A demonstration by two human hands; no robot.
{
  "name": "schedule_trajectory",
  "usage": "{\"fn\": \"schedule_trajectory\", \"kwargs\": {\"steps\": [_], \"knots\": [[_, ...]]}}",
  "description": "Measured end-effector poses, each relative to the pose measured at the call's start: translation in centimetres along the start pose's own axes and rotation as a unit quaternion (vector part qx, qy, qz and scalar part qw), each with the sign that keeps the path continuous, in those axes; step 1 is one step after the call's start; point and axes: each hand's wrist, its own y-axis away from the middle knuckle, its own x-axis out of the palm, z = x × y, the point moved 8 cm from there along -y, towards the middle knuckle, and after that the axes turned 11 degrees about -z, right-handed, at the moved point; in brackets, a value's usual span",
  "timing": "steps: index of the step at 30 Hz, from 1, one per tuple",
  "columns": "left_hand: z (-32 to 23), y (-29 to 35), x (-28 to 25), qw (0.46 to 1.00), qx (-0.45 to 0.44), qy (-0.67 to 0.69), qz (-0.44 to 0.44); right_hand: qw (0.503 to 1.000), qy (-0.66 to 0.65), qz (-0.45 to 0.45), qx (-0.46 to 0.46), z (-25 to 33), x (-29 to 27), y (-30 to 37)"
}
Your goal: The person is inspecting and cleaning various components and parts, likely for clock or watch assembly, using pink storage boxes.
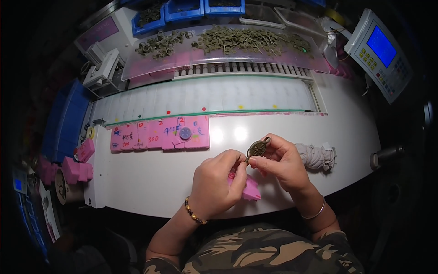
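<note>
Stretching below medallion, white tabletop fronts blue bins

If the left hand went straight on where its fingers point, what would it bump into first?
Probably the round bronze-coloured piece, pinched in the right hand just beyond the left hand; whether they already touch is unclear.

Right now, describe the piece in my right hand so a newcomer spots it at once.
Start at the white table and come to its near side. There, beside the left hand, the right hand pinches a round, patterned, bronze-coloured piece. Similarly coloured heaped pieces lie at the back; this one is held up in fingers.
</note>
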Motion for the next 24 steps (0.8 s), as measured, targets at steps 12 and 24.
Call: {"fn": "schedule_trajectory", "kwargs": {"steps": [12, 24], "knots": [[1.6, 0.7, 0.9, 0.984, -0.114, 0.134, 0.001, 0.998, 0.049, 0.032, -0.025, 0.1, 0.4, -0.1], [6.0, 3.2, 4.5, 0.746, -0.452, 0.467, 0.143, 0.778, 0.372, 0.046, -0.505, 5.9, 3.0, 3.2]]}}
